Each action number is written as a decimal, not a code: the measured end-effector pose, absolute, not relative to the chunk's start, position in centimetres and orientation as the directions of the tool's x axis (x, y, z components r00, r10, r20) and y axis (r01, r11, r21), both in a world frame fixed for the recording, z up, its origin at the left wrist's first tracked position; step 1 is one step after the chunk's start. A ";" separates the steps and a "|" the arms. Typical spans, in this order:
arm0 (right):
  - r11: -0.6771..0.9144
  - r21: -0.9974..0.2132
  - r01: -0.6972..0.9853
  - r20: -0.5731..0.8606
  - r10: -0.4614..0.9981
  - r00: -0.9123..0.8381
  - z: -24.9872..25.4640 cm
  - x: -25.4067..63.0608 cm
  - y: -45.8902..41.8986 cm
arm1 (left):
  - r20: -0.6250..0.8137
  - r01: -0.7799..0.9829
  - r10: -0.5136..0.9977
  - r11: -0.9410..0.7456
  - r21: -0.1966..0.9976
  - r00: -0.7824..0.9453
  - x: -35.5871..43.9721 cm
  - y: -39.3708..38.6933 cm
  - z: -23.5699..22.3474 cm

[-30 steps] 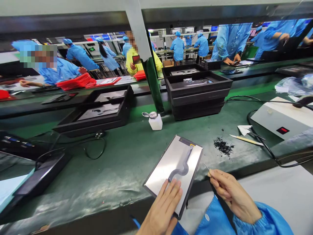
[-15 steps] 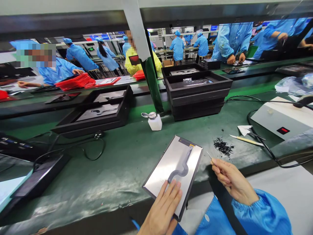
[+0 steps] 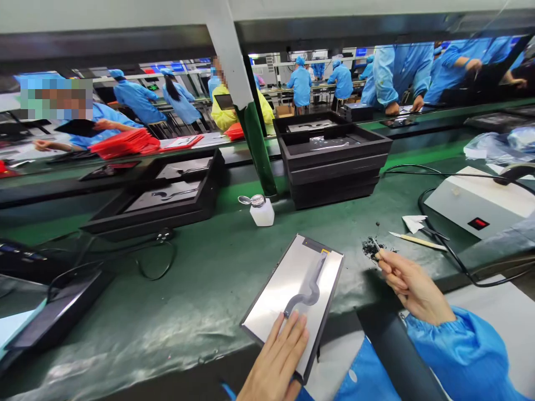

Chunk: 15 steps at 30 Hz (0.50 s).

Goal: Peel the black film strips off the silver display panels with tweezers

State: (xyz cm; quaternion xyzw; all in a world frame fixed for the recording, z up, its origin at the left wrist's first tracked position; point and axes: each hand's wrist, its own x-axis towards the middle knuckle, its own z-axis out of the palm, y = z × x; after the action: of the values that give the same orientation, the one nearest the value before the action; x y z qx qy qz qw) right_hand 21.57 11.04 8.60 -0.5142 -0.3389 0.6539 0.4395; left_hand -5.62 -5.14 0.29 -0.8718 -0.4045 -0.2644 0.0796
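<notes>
A flat display panel [image 3: 267, 312] with a silvery back and dark rim lies tilted at the bench edge, its near end jutting over. A grey S-shaped ribbon strip [image 3: 311, 292] runs along its back. My left hand [image 3: 276, 362] has its fingers flat on the near end, the thumb partly hidden at the lower edge, gripping it. My right hand [image 3: 413, 284] is closed in a pinch on a thin metal tool [image 3: 375, 243]; whether it has one tip or two I cannot tell. Its tip is over a small heap of black scraps [image 3: 370, 252], right of the panel.
A white pump bottle [image 3: 262, 213] with its lid up stands beyond the panel. Black trays [image 3: 334, 167] are stacked behind it, another tray [image 3: 167, 209] at left. A yellow-handled knife [image 3: 418, 241] and a white device [image 3: 472, 200] with cables are at right. Co-workers in blue sit across.
My right hand has moved right and slightly up, bringing the tool tip from beside the panel to the black scraps. My left hand and the panel have hardly shifted.
</notes>
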 end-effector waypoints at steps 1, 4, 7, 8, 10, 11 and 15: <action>-0.345 -0.920 -0.187 -0.340 0.939 -0.060 8.8 21.9 11.4 | 0.529 0.748 0.659 -0.660 0.065 0.535 -5.7 -5.1 0.1; -0.216 -0.976 -0.030 -0.216 0.976 0.019 9.1 23.1 12.3 | 0.563 0.744 0.627 -0.668 0.032 0.538 -5.8 -4.7 -0.8; -0.145 -0.987 0.072 -0.140 0.988 0.069 9.1 24.3 13.1 | 0.608 0.746 0.591 -0.666 -0.004 0.531 -6.0 -4.4 -1.8; -0.125 -0.986 0.111 -0.117 0.990 0.077 9.0 24.7 13.3 | 0.618 0.746 0.577 -0.666 -0.022 0.534 -6.0 -4.2 -2.1; -0.044 -0.966 0.256 -0.026 0.997 0.077 8.9 25.5 13.4 | 0.634 0.744 0.551 -0.666 -0.059 0.543 -6.1 -4.1 -2.8; 0.011 -0.936 0.353 0.039 0.997 0.070 8.9 25.8 13.4 | 0.641 0.746 0.541 -0.662 -0.075 0.544 -6.2 -4.1 -3.2; 0.135 -0.715 0.686 0.199 0.980 0.014 8.9 26.5 13.2 | 0.673 0.774 0.535 -0.627 -0.090 0.511 -6.2 -3.8 -4.4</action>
State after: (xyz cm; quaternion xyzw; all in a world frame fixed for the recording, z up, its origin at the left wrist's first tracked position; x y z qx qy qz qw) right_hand 26.54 13.23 8.93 -0.6223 -0.6693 0.2122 0.3459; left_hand -6.23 -3.82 -4.38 -0.8474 -0.3861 -0.3087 0.1936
